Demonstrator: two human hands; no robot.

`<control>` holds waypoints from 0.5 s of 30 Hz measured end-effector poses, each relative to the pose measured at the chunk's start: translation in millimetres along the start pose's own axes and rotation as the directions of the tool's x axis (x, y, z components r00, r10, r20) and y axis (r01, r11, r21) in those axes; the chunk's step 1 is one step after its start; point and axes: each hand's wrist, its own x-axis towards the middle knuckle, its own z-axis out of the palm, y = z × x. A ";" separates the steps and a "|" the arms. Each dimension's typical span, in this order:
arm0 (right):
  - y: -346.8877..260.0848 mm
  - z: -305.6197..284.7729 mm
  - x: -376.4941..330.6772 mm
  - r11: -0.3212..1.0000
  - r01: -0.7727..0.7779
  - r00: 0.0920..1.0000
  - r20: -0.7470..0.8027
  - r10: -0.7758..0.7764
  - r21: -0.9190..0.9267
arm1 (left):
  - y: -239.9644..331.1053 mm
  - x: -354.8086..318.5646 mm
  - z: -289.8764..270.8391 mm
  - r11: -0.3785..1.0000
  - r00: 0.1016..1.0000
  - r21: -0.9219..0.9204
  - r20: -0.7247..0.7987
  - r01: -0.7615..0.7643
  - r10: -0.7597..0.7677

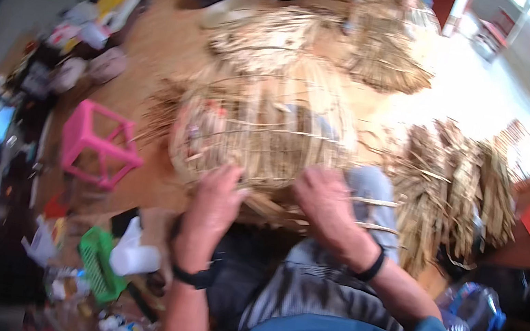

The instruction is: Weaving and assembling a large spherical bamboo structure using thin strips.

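Observation:
A large round open-work basket (271, 125) of pale straw-coloured strips stands in front of my knees, its uprights crossed by thin woven bands. My left hand (213, 192) is at its near edge, fingers bent and closed on it. Further right along the same edge, my right hand (325, 199) is curled, knuckles up, against the weave. Two thin strips (377, 202) stick out to the right of that hand, across my grey trouser knee. Motion blur and the hands themselves hide what the fingertips pinch. Each wrist wears a dark band.
Bundles of dry stalks (442, 186) stand at the right. Beyond the basket lie a flat heap of strips (265, 34) and another basket (392, 40), with another person's hands near it. A pink stool (99, 143), a green plastic basket (100, 264) and clutter line the left.

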 end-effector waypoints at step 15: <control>175.2 21.2 -168.3 0.737 -0.367 0.861 -0.092 0.500 0.568 | -24.5 32.1 -8.5 0.948 0.956 -0.271 0.282 0.164 -0.085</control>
